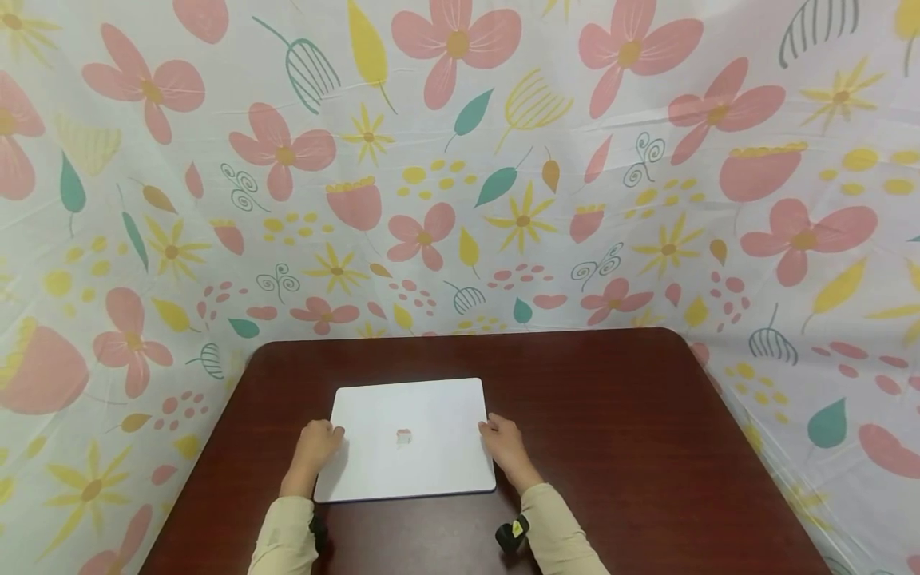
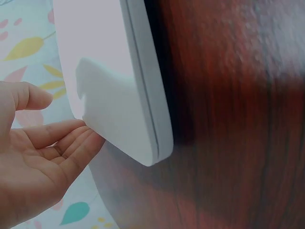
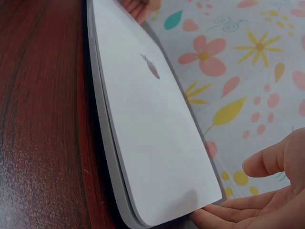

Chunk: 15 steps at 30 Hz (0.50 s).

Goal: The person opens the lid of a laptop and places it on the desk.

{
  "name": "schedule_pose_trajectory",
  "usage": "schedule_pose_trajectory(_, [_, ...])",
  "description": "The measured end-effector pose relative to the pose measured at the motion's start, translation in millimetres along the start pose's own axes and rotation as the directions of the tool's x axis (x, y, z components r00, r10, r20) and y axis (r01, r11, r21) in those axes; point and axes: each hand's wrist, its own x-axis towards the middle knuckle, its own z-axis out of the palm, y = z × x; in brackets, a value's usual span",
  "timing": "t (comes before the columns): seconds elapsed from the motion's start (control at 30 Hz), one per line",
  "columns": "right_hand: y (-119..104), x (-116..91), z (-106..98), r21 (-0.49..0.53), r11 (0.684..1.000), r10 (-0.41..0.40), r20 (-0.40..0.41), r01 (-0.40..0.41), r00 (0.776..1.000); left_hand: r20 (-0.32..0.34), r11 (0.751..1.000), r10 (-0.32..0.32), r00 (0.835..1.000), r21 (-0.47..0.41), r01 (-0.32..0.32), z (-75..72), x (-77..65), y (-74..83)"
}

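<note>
White laptop [image 1: 431, 471] | apple logo [image 3: 150, 67] on lid [image 3: 143, 129] | fingers [image 2: 55, 134] touching both sides

We can make out one brand sign: the Apple logo [image 3: 151, 68], in the middle of the lid of a closed laptop [image 1: 446, 463] lying nearer the left edge of the bench [image 1: 611, 415] than its right. From the head we see it blurred, pinkish above and greyish below; from the right wrist its shape shows better, slanted and foreshortened. On the black right wrist camera [image 1: 507, 540] we notice a yellow mark [image 1: 517, 528], too small to read.
</note>
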Motion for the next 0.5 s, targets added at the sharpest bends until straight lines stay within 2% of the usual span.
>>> schedule_pose_trajectory(0.27, [2,1,-7,-0.004,0.999,0.037,-0.034,-0.037,0.999,0.019,0.995,0.013,1.0,-0.095,-0.011,5.0,-2.3,10.0])
schedule_pose_trajectory(0.5, [5,1,-13,0.0,0.998,0.069,-0.048,-0.07,0.996,0.016,0.994,0.012,1.0,-0.108,-0.011,7.8,-3.2,16.6])
